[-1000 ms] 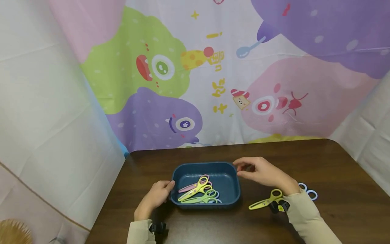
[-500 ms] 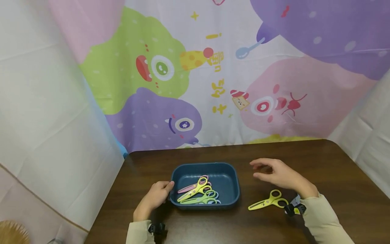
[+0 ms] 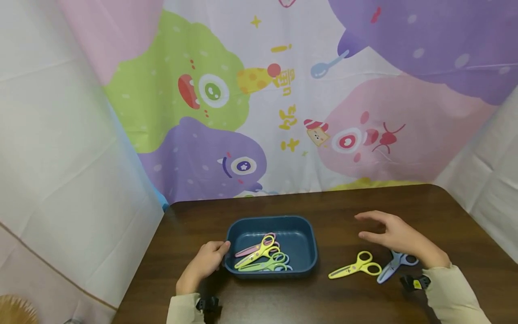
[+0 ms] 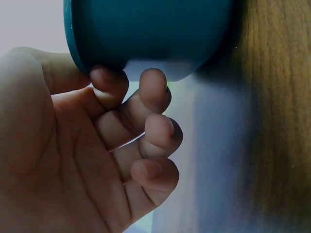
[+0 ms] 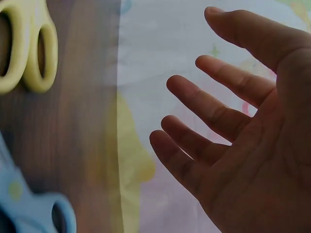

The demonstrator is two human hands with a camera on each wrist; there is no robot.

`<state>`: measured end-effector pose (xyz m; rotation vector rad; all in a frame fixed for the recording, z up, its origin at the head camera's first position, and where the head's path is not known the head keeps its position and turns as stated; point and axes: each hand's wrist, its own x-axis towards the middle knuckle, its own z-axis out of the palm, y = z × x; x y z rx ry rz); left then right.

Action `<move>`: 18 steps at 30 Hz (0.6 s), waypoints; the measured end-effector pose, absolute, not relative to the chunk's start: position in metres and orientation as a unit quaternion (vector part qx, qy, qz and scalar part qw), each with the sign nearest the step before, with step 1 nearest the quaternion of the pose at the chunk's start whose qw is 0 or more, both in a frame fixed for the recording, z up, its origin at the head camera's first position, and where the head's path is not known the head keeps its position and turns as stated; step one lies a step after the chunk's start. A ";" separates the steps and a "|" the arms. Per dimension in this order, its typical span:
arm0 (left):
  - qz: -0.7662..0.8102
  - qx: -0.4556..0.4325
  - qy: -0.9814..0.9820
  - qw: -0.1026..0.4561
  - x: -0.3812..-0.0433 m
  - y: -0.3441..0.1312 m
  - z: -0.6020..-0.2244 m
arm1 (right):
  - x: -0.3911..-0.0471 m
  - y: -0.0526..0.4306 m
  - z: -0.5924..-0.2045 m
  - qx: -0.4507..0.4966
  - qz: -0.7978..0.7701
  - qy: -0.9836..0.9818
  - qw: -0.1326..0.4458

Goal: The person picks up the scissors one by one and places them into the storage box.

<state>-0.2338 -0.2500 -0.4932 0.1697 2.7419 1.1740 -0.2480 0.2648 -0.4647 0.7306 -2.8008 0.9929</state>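
Observation:
My left hand [image 3: 206, 260] pinches the left rim of a dark blue tray [image 3: 305, 269], thumb over the edge and index finger against the outer wall. Inside the tray's left half lie a pink pair of scissors [image 3: 247, 250], a yellow pair of scissors [image 3: 252, 258], a green pair of scissors [image 3: 263, 264] and part of a blue pair beneath. My right hand [image 3: 398, 233] hovers with fingers spread and holds nothing. Below it on the table are yellow scissors [image 3: 348, 271] and blue scissors [image 3: 391, 268], whose handles the hand partly hides. Both also show in the right wrist view.
The brown wooden table [image 3: 275, 299] ends at a printed cartoon curtain [image 3: 299, 180] at the back. White cloth hangs on both sides. A straw-coloured round thing [image 3: 16, 309] sits at the lower left, off the table.
My right hand has moved right from beside the tray's right rim to above the blue scissors, uncovering more of the scissors on the table. The left hand keeps its hold on the tray.

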 end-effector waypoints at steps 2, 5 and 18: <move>0.392 0.055 0.915 0.079 -0.234 -0.249 -0.493 | -0.245 0.273 -0.465 0.232 0.328 -0.915 0.039; 0.395 0.050 0.914 0.081 -0.233 -0.249 -0.493 | -0.242 0.283 -0.465 0.222 0.329 -0.917 0.039; 0.397 0.043 0.913 0.085 -0.233 -0.248 -0.492 | -0.235 0.308 -0.470 0.185 0.325 -0.927 0.039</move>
